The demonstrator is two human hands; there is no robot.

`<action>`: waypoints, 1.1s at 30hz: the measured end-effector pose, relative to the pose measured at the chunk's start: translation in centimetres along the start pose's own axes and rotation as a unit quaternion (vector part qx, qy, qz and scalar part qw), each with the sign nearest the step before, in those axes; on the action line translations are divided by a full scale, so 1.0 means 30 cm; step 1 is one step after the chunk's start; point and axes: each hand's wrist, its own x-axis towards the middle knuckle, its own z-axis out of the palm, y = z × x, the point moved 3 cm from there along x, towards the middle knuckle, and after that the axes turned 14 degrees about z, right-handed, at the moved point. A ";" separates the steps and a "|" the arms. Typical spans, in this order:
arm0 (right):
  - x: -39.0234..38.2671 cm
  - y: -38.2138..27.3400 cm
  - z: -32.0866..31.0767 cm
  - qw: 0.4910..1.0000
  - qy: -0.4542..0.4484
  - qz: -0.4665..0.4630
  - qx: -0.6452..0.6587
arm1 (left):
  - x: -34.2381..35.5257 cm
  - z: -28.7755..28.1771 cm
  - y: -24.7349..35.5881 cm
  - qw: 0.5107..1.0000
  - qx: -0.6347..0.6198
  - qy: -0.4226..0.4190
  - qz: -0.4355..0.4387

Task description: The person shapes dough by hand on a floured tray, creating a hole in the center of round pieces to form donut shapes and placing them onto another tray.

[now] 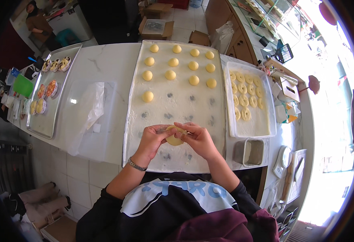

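Observation:
In front of my chest I hold a pale yellow piece of dough over the near part of a large floured tray. My left hand grips its left edge, a metal watch on that wrist. The fingers of my right hand are closed on its right side, and both sets of fingertips meet at the upper edge. The fingers partly cover the dough, so its exact shape is hard to tell. Rows of round dough balls rest across the tray's far half. Dark smudged spots mark the floured surface nearer me.
Right of the tray stands a translucent plastic tub with several dough rings. Nearer are a metal loaf tin and a white scale. At left lie a clear plastic bag and a metal tray holding topped buns.

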 end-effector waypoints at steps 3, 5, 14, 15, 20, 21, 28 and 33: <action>-0.003 0.004 -0.010 1.000 0.022 0.005 0.017 | 0.002 -0.002 0.012 1.000 -0.001 0.016 0.012; -0.007 0.005 -0.009 1.000 0.020 0.000 0.005 | 0.004 0.002 0.018 1.000 0.002 -0.018 -0.020; -0.055 -0.019 -0.021 0.996 -0.016 0.003 -0.086 | 0.015 0.044 -0.001 0.991 0.088 -0.100 -0.023; -0.059 -0.008 -0.041 0.993 -0.014 -0.001 -0.119 | 0.013 0.058 -0.004 0.990 0.092 -0.106 -0.022; -0.108 -0.026 -0.119 0.997 0.014 -0.026 -0.072 | 0.018 0.145 -0.040 0.993 0.085 -0.085 -0.016; -0.117 -0.028 -0.144 0.998 0.024 -0.020 -0.052 | 0.020 0.167 -0.048 0.995 0.073 -0.070 -0.013; -0.181 -0.032 -0.287 1.000 0.019 -0.001 0.017 | 0.025 0.303 -0.107 0.994 0.057 -0.092 -0.034; -0.213 0.007 -0.389 0.992 -0.015 0.071 0.100 | 0.046 0.423 -0.126 0.994 0.038 -0.098 -0.008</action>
